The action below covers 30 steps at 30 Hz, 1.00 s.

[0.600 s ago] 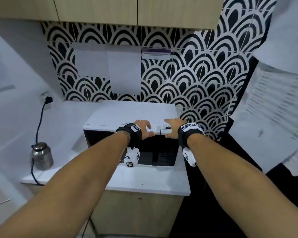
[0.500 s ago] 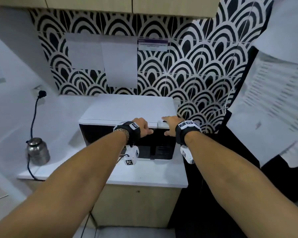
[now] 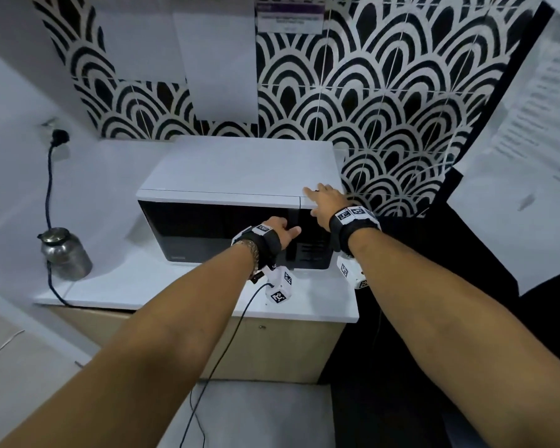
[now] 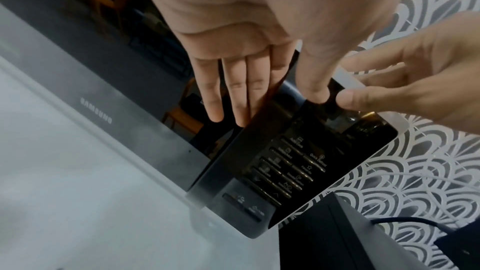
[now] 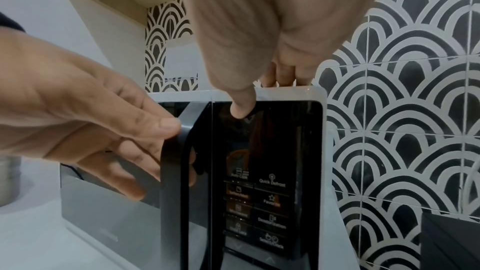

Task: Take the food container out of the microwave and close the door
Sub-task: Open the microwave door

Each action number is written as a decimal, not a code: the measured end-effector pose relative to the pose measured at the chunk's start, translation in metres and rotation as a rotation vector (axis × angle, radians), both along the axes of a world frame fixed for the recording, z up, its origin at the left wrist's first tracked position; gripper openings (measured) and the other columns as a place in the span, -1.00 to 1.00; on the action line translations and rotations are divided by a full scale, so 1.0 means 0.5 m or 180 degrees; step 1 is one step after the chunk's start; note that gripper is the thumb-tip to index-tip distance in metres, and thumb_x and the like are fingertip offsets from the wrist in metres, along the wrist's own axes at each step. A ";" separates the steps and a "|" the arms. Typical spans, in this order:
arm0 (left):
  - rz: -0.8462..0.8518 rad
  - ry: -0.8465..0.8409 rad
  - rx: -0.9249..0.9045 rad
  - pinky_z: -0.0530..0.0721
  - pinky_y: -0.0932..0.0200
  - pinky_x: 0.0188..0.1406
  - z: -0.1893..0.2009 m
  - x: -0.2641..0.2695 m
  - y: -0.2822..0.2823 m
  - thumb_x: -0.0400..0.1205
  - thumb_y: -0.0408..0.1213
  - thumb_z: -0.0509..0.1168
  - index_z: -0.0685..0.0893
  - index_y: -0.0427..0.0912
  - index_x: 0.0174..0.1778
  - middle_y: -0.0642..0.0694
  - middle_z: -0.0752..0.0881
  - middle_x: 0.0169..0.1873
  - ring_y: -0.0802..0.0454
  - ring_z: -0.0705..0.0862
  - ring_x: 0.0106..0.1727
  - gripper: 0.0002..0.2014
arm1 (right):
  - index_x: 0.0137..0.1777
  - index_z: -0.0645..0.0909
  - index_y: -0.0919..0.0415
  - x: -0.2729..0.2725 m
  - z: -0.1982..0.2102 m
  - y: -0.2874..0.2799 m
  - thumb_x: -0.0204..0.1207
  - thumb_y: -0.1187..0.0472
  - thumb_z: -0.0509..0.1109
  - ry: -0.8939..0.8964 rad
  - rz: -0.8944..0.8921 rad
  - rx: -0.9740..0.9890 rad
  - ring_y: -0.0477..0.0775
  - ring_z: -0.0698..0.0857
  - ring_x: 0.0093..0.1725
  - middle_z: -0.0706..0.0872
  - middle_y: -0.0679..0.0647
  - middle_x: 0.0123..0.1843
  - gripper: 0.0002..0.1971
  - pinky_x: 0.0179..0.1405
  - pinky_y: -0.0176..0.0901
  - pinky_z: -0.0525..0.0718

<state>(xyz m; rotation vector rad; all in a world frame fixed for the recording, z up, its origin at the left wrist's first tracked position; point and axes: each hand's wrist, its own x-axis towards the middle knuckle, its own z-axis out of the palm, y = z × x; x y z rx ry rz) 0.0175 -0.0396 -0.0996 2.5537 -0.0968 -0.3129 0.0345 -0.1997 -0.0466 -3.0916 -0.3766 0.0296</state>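
A white microwave (image 3: 240,169) with a black glass door (image 3: 214,231) stands on the counter, its door closed. The food container is not visible through the dark glass. My left hand (image 3: 285,232) grips the vertical door handle (image 5: 172,202): the fingers (image 4: 233,93) reach behind the bar and the thumb lies on its front. My right hand (image 3: 324,202) rests on the microwave's top right corner. Its fingers lie over the top edge, and its thumb (image 5: 241,108) presses the upper part of the control panel (image 5: 259,202).
A steel kettle (image 3: 65,253) stands at the left of the white counter (image 3: 143,286), its black cord running up to a wall socket (image 3: 59,137). Patterned tiles back the microwave. Sheets of paper (image 3: 530,140) hang on a dark surface at the right.
My left hand has dropped from the microwave's top front edge to the door handle. My right hand has shifted right to the top corner. The view has tilted down.
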 end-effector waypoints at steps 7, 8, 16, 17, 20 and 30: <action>0.0303 -0.0206 -0.0151 0.66 -0.04 0.21 -0.035 -0.007 -0.021 0.68 0.08 0.18 0.54 -0.19 0.25 -0.29 0.71 0.24 -0.29 0.69 0.24 -0.58 | 0.58 0.30 0.17 0.016 -0.014 -0.002 0.61 0.34 0.35 -0.0153 0.0041 -0.0122 0.34 0.49 0.40 0.50 0.32 0.39 -0.44 0.26 0.14 0.55; 0.0346 -0.0224 -0.0169 0.66 -0.04 0.22 -0.037 -0.008 -0.022 0.68 0.08 0.18 0.54 -0.18 0.25 -0.31 0.71 0.25 -0.30 0.70 0.24 -0.59 | 0.58 0.31 0.17 0.017 -0.015 -0.002 0.60 0.34 0.35 -0.0162 0.0054 -0.0132 0.33 0.49 0.39 0.50 0.32 0.38 -0.44 0.25 0.14 0.55; 0.0501 -0.0170 -0.0296 0.67 -0.08 0.24 -0.043 -0.013 -0.026 0.66 0.11 0.18 0.53 -0.12 0.29 -0.31 0.66 0.30 -0.30 0.69 0.25 -0.57 | 0.54 0.33 0.16 0.019 -0.008 -0.001 0.60 0.32 0.37 -0.0093 0.0050 -0.0171 0.32 0.51 0.37 0.52 0.30 0.33 -0.47 0.23 0.15 0.57; 0.0520 -0.0159 -0.0320 0.66 -0.08 0.29 -0.043 -0.013 -0.027 0.66 0.12 0.18 0.52 -0.12 0.34 -0.32 0.65 0.33 -0.29 0.68 0.29 -0.54 | 0.53 0.34 0.16 0.020 -0.007 -0.002 0.59 0.32 0.37 -0.0077 0.0046 -0.0158 0.32 0.52 0.36 0.52 0.30 0.32 -0.47 0.22 0.15 0.58; 0.0594 -0.0168 -0.0391 0.59 -0.05 0.42 -0.043 -0.015 -0.030 0.68 0.09 0.20 0.42 -0.14 0.56 -0.33 0.62 0.40 -0.26 0.62 0.40 -0.42 | 0.54 0.36 0.14 0.021 -0.003 -0.002 0.56 0.36 0.39 -0.0023 0.0043 -0.0138 0.32 0.53 0.35 0.54 0.28 0.31 -0.44 0.22 0.13 0.60; 0.0464 -0.0210 -0.0360 0.60 0.02 0.36 -0.030 -0.055 -0.018 0.67 0.03 0.23 0.56 -0.21 0.36 -0.27 0.72 0.29 -0.18 0.63 0.40 -0.55 | 0.56 0.36 0.13 0.026 -0.003 -0.004 0.57 0.33 0.41 -0.0028 0.0077 -0.0134 0.33 0.56 0.36 0.56 0.28 0.33 -0.43 0.17 0.12 0.61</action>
